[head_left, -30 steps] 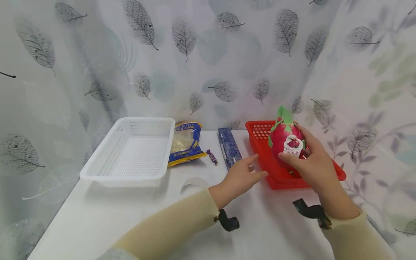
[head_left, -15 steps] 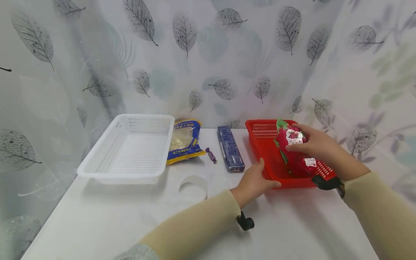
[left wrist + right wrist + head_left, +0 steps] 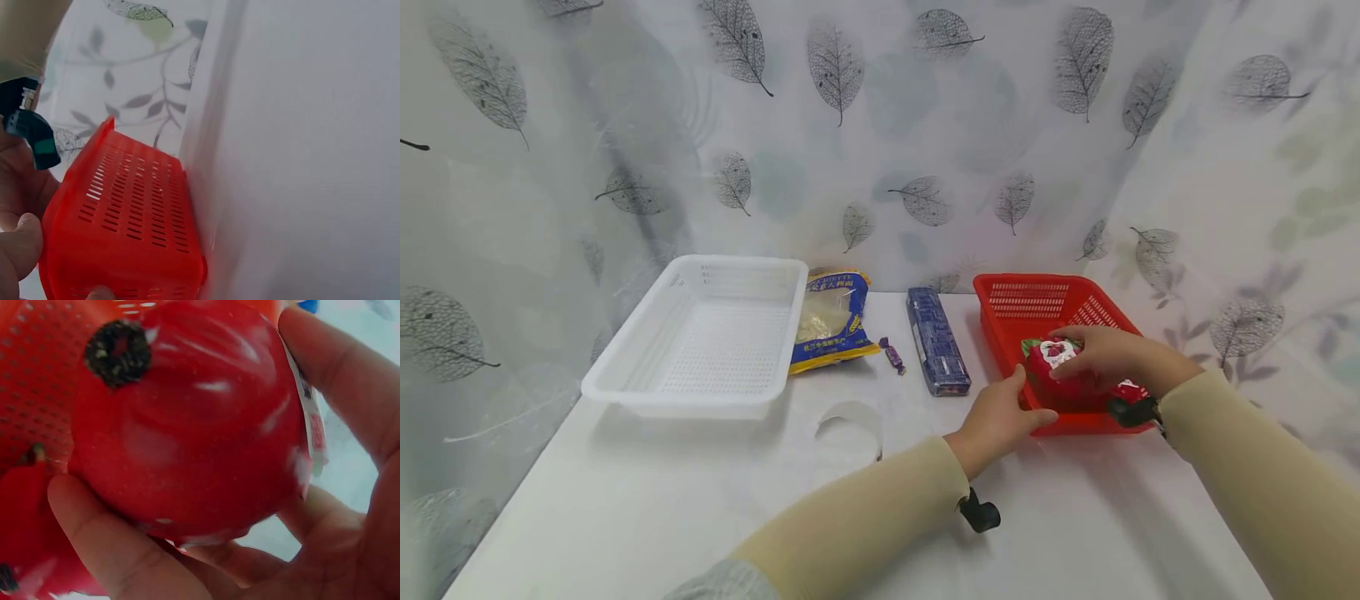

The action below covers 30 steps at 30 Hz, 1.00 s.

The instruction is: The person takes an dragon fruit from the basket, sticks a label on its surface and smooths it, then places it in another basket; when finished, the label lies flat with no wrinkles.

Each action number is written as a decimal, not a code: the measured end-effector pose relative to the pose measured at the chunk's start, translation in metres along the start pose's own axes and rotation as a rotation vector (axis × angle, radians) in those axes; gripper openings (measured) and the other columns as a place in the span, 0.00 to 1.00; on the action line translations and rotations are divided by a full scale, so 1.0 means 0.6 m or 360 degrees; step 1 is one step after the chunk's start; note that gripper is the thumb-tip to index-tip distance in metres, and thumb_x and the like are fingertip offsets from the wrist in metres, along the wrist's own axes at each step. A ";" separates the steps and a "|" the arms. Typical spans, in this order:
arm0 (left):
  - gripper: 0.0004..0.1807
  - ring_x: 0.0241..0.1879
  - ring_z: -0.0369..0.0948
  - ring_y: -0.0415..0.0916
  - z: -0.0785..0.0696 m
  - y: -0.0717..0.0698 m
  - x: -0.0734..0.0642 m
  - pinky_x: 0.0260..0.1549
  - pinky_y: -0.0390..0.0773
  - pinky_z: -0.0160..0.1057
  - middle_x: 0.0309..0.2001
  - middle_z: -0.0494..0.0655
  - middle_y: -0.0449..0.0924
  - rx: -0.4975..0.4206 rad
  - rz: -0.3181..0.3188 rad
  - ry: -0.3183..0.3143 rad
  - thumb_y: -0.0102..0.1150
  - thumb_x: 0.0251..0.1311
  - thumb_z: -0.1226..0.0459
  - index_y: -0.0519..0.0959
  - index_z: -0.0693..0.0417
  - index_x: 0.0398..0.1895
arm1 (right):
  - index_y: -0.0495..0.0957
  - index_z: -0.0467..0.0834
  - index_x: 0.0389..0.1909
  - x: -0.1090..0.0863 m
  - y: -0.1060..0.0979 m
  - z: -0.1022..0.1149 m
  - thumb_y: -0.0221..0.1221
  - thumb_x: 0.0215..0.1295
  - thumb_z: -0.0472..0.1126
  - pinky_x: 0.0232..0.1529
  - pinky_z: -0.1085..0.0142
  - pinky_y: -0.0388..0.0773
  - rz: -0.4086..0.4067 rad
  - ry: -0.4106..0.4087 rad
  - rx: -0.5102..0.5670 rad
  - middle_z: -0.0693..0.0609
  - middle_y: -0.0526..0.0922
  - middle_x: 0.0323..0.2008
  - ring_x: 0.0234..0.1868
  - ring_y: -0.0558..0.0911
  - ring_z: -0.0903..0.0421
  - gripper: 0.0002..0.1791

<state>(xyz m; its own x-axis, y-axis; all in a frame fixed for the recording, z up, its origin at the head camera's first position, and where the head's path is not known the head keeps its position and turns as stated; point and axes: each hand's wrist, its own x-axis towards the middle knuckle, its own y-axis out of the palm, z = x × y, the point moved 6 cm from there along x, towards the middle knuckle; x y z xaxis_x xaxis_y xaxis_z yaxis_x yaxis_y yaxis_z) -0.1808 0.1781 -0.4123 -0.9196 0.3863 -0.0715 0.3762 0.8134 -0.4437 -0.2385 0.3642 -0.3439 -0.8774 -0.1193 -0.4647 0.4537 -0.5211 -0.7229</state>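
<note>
My right hand [image 3: 1108,357] grips a dragon fruit [image 3: 194,431] low inside the red basket [image 3: 1028,300]. The fruit's round stem end faces the right wrist camera, and thumb and fingers wrap its sides. Beside it in the basket lies a second dragon fruit [image 3: 40,531], mostly behind the right hand in the head view. My left hand [image 3: 996,423] holds the basket's near left corner. Its thumb and forefinger are spread across that corner, and the left wrist view has the thumb [image 3: 25,240] against the rim.
A white basket [image 3: 692,396] stands on the left. Between the baskets lie a blue and yellow pasta bag [image 3: 831,321], a small purple wrapped candy [image 3: 892,356] and a long dark-blue packet [image 3: 938,342]. A curved white strip [image 3: 857,414] lies nearer on the white table [image 3: 662,508].
My right hand has lowered the dragon fruit from above the red basket into it. The left hand has moved right onto the basket's near left corner.
</note>
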 end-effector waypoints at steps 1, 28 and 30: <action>0.49 0.72 0.41 0.75 -0.002 0.001 0.000 0.57 0.87 0.40 0.74 0.33 0.75 0.0012 0.0005 0.0007 0.74 0.63 0.45 0.60 0.36 0.85 | 0.52 0.38 0.84 0.002 0.003 -0.003 0.75 0.62 0.55 0.51 0.49 0.91 0.0019 0.0015 0.0004 0.29 0.67 0.68 0.66 0.72 0.32 0.59; 0.50 0.61 0.37 0.80 0.001 -0.001 -0.008 0.53 0.89 0.38 0.67 0.32 0.81 0.0015 0.0022 0.0034 0.74 0.63 0.48 0.58 0.34 0.85 | 0.61 0.48 0.79 0.038 0.012 0.014 0.82 0.50 0.54 0.49 0.52 0.91 0.0317 0.0297 -0.0283 0.35 0.74 0.60 0.56 0.80 0.39 0.58; 0.50 0.61 0.36 0.80 0.001 -0.002 -0.009 0.53 0.89 0.38 0.67 0.31 0.80 0.0010 0.0015 0.0036 0.75 0.63 0.48 0.58 0.33 0.85 | 0.62 0.48 0.79 0.037 0.008 0.019 0.82 0.49 0.54 0.47 0.52 0.91 0.0299 0.0314 -0.0292 0.35 0.75 0.59 0.56 0.80 0.39 0.58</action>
<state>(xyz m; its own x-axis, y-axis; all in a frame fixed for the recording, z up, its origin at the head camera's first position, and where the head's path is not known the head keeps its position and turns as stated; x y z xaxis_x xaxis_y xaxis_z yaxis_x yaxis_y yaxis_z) -0.1764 0.1750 -0.4118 -0.9133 0.4036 -0.0555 0.3840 0.8071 -0.4485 -0.2575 0.3498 -0.3518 -0.7368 -0.0235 -0.6757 0.6409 -0.3424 -0.6870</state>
